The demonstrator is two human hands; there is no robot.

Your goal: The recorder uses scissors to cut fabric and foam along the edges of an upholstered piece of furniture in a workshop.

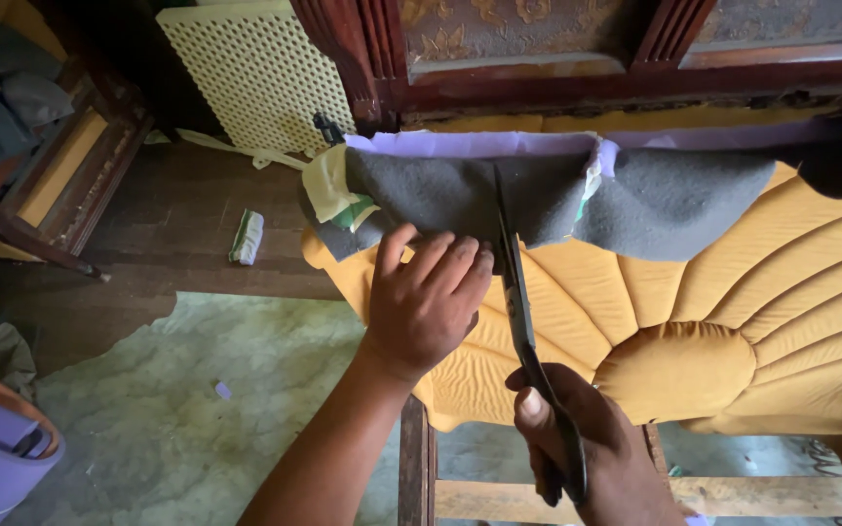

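— Scissors, long black steel ones [516,292], are gripped in our right hand [592,458], blades entering the grey felt strip [538,200] at its near edge.

— Our left hand [421,302] presses the felt flat on the mustard fluted cushion [733,321]; we'd best keep it taut, fingers left of the blades.

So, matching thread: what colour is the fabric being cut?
Dark grey fabric, cut by black scissors; head view.

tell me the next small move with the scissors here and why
Probably close the scissors and ease them a little further up. Their blades already reach into the grey fabric, the tip near the lilac foam strip, while the left hand pins the fabric's lower edge on the yellow cushion. The right hand grips the handles.
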